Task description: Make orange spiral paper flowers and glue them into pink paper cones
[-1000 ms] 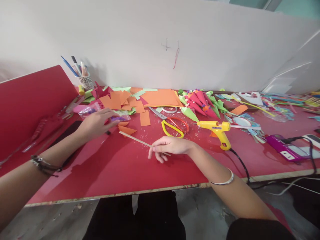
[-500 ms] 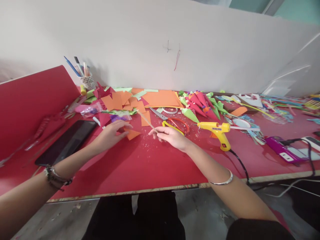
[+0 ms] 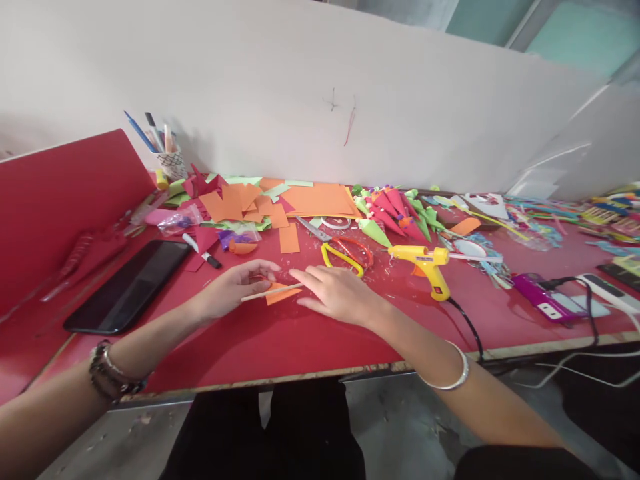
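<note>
A thin pale stick (image 3: 256, 295) lies slantwise across a small pointed piece of orange paper (image 3: 284, 293) just above the red tabletop. My left hand (image 3: 233, 290) has its thumb and fingers closed around the paper's left side. From the right, my right hand (image 3: 337, 293) grips the stick's far end, its fingertips partly hiding that end. Scissors (image 3: 345, 257) with red and yellow handles lie behind my right hand. A yellow glue gun (image 3: 423, 260) rests further right. Behind my left hand are a marker (image 3: 203, 251) and a curled orange paper piece (image 3: 243, 247).
A black phone (image 3: 130, 287) lies at the left. Orange sheets (image 3: 320, 200) and scraps cover the back, beside a heap of pink and green paper cones (image 3: 393, 212). A pen cup (image 3: 171, 162) stands back left; a purple power strip (image 3: 543, 297) lies right.
My right hand has brought the stick down and left onto the orange paper, turning it nearly level. My left hand has moved slightly nearer with the paper. The view has shifted a little right.
</note>
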A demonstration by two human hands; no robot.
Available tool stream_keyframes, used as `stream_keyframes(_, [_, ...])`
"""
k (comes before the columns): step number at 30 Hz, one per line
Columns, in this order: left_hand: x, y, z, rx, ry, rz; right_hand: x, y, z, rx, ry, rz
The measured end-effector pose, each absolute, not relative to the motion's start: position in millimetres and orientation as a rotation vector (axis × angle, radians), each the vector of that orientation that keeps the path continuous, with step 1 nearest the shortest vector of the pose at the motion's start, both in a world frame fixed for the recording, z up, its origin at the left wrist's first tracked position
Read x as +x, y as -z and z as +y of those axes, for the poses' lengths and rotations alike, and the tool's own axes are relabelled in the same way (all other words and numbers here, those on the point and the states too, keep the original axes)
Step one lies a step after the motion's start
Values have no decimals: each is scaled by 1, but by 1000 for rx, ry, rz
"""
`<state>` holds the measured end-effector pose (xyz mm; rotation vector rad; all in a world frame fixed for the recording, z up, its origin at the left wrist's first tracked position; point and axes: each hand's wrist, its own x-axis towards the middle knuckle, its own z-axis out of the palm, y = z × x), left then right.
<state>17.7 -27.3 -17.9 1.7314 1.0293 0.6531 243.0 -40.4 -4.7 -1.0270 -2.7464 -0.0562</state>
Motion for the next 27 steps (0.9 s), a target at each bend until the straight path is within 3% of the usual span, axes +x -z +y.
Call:
stream_keyframes(8, [22, 13, -34, 1801, -580, 975, 244, 11, -56, -866, 437, -2815])
stream_keyframes(16, [26, 6, -35, 1916, -509, 990, 244, 15, -58, -809, 546, -2771])
stream_keyframes(21, [27, 0, -47, 2641, -638, 1132, 243, 21, -58, -964, 508, -2793])
stream_keyframes(27, [37, 8, -67, 3301, -402, 1051, 234, 21, -66, -1108, 425, -2859])
